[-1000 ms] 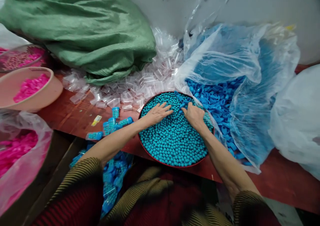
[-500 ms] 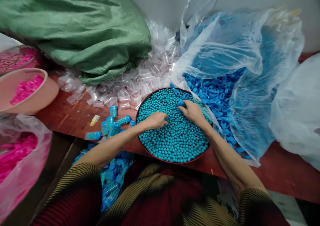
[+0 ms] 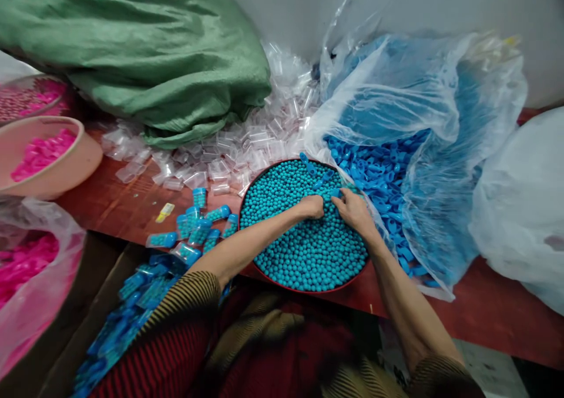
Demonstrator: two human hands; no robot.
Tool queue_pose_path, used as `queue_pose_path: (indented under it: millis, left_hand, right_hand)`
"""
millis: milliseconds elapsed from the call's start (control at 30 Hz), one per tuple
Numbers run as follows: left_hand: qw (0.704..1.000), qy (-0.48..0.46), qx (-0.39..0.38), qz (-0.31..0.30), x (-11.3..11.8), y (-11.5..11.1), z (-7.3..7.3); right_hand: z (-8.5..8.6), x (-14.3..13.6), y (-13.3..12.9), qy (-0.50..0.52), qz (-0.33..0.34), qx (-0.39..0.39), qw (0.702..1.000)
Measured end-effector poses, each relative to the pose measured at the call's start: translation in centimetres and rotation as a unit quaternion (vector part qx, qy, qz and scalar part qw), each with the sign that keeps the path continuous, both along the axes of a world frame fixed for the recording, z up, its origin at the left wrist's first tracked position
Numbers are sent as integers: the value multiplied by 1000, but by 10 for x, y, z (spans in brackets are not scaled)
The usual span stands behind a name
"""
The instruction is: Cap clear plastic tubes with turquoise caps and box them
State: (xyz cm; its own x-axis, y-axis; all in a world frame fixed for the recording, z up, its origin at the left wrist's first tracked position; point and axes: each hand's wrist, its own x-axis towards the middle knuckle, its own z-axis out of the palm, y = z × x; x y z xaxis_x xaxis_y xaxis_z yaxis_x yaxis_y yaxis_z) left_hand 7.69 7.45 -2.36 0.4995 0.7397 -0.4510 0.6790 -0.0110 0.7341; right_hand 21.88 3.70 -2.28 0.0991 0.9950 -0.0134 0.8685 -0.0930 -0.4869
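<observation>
A round red-rimmed tray (image 3: pixel 308 257) full of small teal balls stands at the middle of the table. Over the balls, my left hand (image 3: pixel 312 206) is closed, and what its fingers hold, if anything, is hidden. Just to its right, my right hand (image 3: pixel 352 209) pinches a blue cap (image 3: pixel 337 194). Two blue pieces (image 3: pixel 307 163) lie on the balls near the tray's back edge. Filled tubes with blue caps (image 3: pixel 200 232) lie in a loose group left of the tray.
Clear tubes (image 3: pixel 259 142) are heaped behind the tray under a green sack (image 3: pixel 176 63). On the right, a plastic bag (image 3: pixel 445 210) spills blue caps (image 3: pixel 379 163). Pink pieces fill a bowl (image 3: pixel 83 154) and a bag (image 3: pixel 57 222) at the left.
My left hand has moved right, towards my right hand, and its fingers have closed. My right hand has shifted slightly right and down with the blue cap.
</observation>
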Motion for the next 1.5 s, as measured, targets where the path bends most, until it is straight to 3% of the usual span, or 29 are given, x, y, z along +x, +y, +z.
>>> queue_pose_path:
  millis: [100, 200, 300, 400, 533, 667, 867, 1033, 1200, 1300, 1367, 1500]
  left_hand:
    - [998, -41, -39, 9, -5, -1, -1]
    - [990, -109, -89, 14, -19, -4, 0]
    - [945, -249, -205, 49, -33, -6, -1]
    - [893, -338, -282, 93, -42, -7, -3]
    - [873, -362, -297, 135, -52, -10, -2]
    - [880, -346, -289, 149, -62, -16, 5]
    - [917, -336, -126, 173, -69, -27, 12]
    - [922, -300, -130, 206, -70, -38, 14]
    - [941, -254, -49, 216, -75, -41, 22]
    - [948, -224, -39, 222, -78, -39, 27]
    - [949, -218, -35, 224, -79, -40, 28]
    - [949, -230, -28, 212, -84, -42, 24]
  right_hand:
    - [-5, 3, -1, 99, 11, -22, 995]
    - [-4, 2, 0, 234, 35, -83, 968]
    - [-1, 3, -3, 308, 74, -93, 944]
    - [2, 3, -9, 268, 97, -43, 957]
    - [5, -5, -16, 169, 101, 13, 980]
    - [10, -15, -20, 167, 115, -14, 979]
    - [20, -33, -25, 199, 117, 8, 973]
    - [21, -47, -35, 191, 87, 30, 977]
    - [17, -46, -38, 195, 88, 33, 976]
    - [17, -46, -38, 180, 45, 94, 978]
    - [18, -48, -38, 165, 64, 118, 977]
    - [19, -44, -42, 160, 148, 62, 974]
